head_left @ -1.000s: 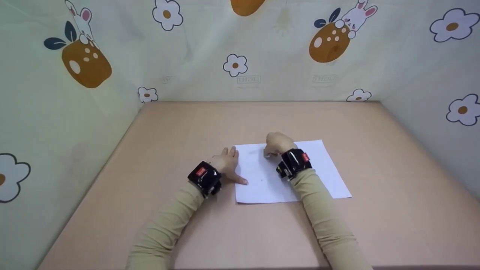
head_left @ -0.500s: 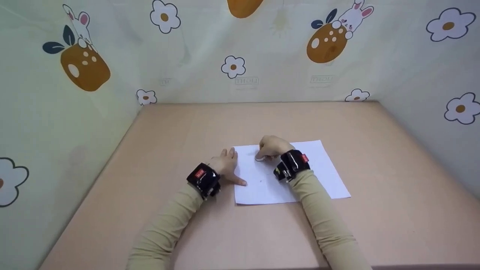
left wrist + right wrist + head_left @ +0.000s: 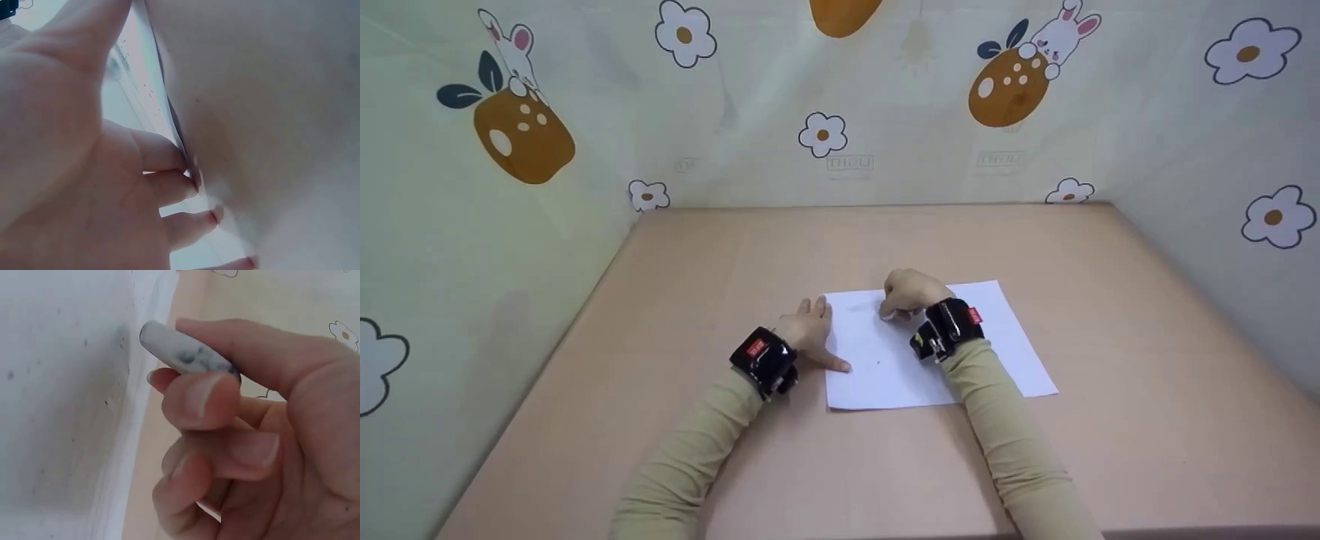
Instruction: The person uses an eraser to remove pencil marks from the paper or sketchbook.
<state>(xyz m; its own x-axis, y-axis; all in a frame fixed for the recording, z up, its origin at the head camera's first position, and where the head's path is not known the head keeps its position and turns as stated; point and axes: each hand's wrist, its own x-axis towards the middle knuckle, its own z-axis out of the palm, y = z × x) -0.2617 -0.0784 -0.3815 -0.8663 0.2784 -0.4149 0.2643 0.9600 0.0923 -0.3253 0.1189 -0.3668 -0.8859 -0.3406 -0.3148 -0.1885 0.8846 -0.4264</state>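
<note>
A white sheet of paper (image 3: 1005,337) lies flat on the table. My left hand (image 3: 808,330) rests at its left edge with fingers spread and the thumb reaching onto the sheet. In the left wrist view, its fingertips (image 3: 211,217) touch down by the paper's edge. My right hand (image 3: 913,291), over the upper middle of the sheet, pinches a small white eraser (image 3: 180,349) with dark smudges between thumb and fingers. The other fingers are curled beneath. Dark specks dot the paper in the right wrist view.
The light wood-coloured table (image 3: 735,255) spreads around the sheet. Patterned cloth (image 3: 750,97) with flowers and rabbits hangs behind and at both sides. Each wrist wears a black camera band, such as the left band (image 3: 765,361).
My right hand has moved a little left and nearer over the paper, then slightly back right, still pinching the eraser. My left hand stays in place on the sheet.
</note>
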